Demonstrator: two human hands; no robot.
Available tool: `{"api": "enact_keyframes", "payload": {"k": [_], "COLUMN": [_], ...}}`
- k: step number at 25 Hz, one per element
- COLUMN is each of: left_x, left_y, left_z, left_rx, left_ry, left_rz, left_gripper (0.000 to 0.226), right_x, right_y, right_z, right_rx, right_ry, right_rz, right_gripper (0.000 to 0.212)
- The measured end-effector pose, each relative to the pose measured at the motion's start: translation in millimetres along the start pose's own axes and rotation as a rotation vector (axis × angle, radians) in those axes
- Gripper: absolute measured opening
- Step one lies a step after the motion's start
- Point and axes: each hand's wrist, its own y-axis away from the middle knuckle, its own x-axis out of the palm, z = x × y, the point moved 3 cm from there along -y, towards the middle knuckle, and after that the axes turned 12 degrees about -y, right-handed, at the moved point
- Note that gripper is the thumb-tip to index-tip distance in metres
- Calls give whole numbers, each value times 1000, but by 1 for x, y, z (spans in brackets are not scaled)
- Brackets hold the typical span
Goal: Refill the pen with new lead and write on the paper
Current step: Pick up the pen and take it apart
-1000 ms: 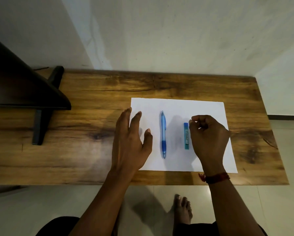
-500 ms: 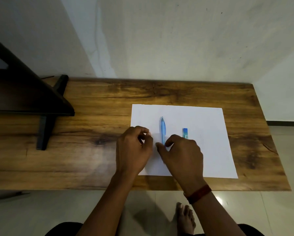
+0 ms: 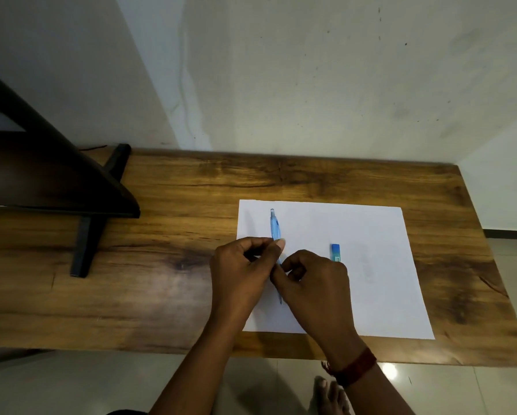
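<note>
There, over the white paper (image 3: 371,265) on the wooden bench (image 3: 161,265), both hands met on the blue pen (image 3: 275,232). The left hand (image 3: 242,271) had its grip closed on the barrel about midway, thumb and curled fingers pinching it. The right hand (image 3: 314,283) was just beside it, its grip also curled round the barrel a little lower. The pen pointed away from the person, its clip end over the far part of the sheet and its fine tip showing between the two wrists. Whether it touched the paper could not be told. The small blue lead case (image 3: 335,252) lay on the paper just beyond the right hand's knuckles, partly hidden by them. A reddish band (image 3: 356,365) circled the right wrist. A dark stand (image 3: 86,241) stood on the bench's left part.
</note>
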Motion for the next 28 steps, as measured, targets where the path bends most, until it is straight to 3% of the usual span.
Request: {"api": "enact_keyframes", "payload": {"k": [3, 5, 8, 13, 17, 23, 28], "left_x": [-5, -11, -16, -16, -23, -38, -55], "left_y": [-5, -8, -9, -2, -4, -11, -21], "left_z": [3, 1, -2, -5, 0, 4, 14], "left_rx": [-71, -69, -40, -26, -44, -60, -109], "left_ry": [69, 56, 4, -45, -71, -29, -14], "left_rz": [22, 68, 203, 386, 405, 455, 345], "left_gripper": [8, 5, 8, 4, 1, 7, 5], "right_x": [-1, -7, -14, -12, -3, 8, 18], "right_y": [-5, -10, -16, -24, -29, -33, -36], "right_z": [1, 1, 2, 8, 9, 7, 4], "right_rx": [2, 59, 170, 260, 259, 313, 112], "right_ry": [-83, -221, -446, -634, -559, -607, -164], "right_rz": [67, 11, -76, -29, 10, -75, -184], "right_gripper": [16, 8, 12, 18, 17, 21, 27]}}
